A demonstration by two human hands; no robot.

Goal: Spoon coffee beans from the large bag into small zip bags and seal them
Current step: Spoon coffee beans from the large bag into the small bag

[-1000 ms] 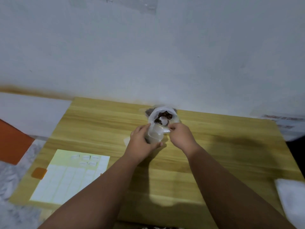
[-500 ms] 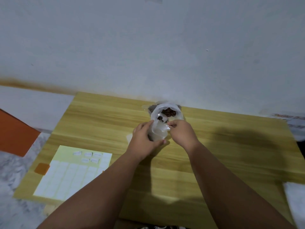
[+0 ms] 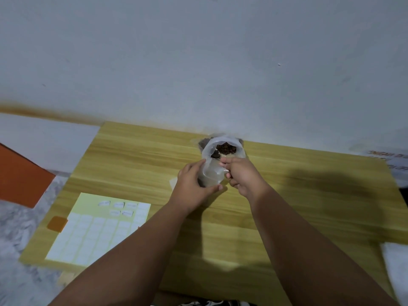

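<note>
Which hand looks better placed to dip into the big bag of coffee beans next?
Probably the right. The right hand sits just in front of the open large bag of coffee beans, while the left hand is busy gripping the small zip bag.

We see both bare forearms stretched in from the lower edge, the left from 7 o'clock and the right from 5 o'clock, converging near the middle. The left hand (image 3: 194, 184) sits at 9 o'clock of the small zip bag (image 3: 212, 176), its fingers curled round the bag's side and its thumb pointing toward 3 o'clock. The right hand (image 3: 245, 177), at 3 o'clock, is curled, with thumb and forefinger pinching the bag's rim.
</note>
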